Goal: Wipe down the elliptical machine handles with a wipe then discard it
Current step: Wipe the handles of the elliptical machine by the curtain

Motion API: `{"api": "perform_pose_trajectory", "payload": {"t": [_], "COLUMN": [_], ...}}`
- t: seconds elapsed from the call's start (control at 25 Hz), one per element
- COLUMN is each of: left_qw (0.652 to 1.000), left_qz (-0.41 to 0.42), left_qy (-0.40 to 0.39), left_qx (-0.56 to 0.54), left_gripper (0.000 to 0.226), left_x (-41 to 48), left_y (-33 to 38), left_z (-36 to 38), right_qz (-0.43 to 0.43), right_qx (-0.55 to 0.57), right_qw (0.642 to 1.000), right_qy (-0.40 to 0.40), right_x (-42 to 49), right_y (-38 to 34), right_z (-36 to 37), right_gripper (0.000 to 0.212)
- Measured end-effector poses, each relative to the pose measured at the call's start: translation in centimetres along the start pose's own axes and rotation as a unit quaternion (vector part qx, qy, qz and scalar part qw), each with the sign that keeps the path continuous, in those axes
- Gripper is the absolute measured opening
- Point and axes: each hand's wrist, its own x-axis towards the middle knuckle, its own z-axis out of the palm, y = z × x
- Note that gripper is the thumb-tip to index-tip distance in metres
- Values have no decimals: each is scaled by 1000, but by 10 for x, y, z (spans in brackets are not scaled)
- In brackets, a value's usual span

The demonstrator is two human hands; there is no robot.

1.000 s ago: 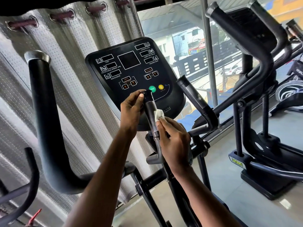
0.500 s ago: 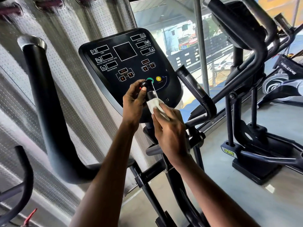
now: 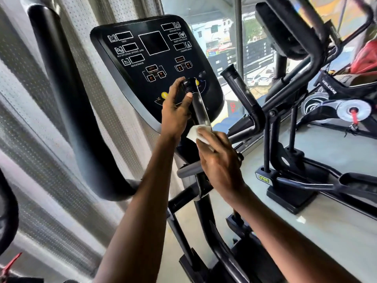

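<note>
white and folded, the wipe (image 3: 193, 134) is pinched under the fingers of the right grip (image 3: 220, 160) and pressed against the lower part of the short left handle (image 3: 199, 107), just below the console (image 3: 151, 58). the cap end of that same handle is clasped by the left grip (image 3: 176, 111), thumb laid across the front, so the bar is steadied while it is rubbed. a glossy sheen can be seen on the bar between the two grips, which suggests that this stretch has been covered; how much of its back has been reached cannot be told. the task is judged to be in its early or middle part. the short right handle (image 3: 242, 92), well apart from the wipe, is not being touched, and neither is the long curved arm (image 3: 67, 99) at the left; whether either has been cleaned cannot be read from this view. the matching long arm on the right cannot be clearly made out among the neighbouring machines. the discarding is not yet done, and no bin is seen anywhere in view.
</note>
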Motion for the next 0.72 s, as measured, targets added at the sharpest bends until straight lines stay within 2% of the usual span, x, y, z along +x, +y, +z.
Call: {"api": "perform_pose_trajectory", "payload": {"t": [0.08,0.2,0.28,0.36,0.52,0.6,0.72], "left_qw": [1000,994,989,986,976,980,988], "left_qz": [-6,-43,-68,-95,-175,-171,-139], "left_qy": [10,13,1,-6,9,3,12], "left_qx": [-15,-97,-134,-139,-131,-102,-62], "left_gripper": [50,50,40,30,20,22,35], "left_x": [-1,-15,-27,-42,-82,-97,-110], "left_y": [-5,-9,-15,-24,-52,-61,-64], "left_z": [0,3,3,0,-4,-2,-1], "right_qz": [23,124,178,189,57,-19,-129], "right_qx": [13,66,104,105,7,-35,-122], "right_qw": [999,986,973,972,998,999,977], "right_qy": [22,87,100,91,38,4,-114], "right_x": [-6,-20,-21,-21,-15,-6,7], "right_y": [9,11,4,0,5,5,-1], "right_z": [-3,-6,-6,-7,-13,-14,-10], "right_gripper": [17,19,17,15,19,19,13]}}
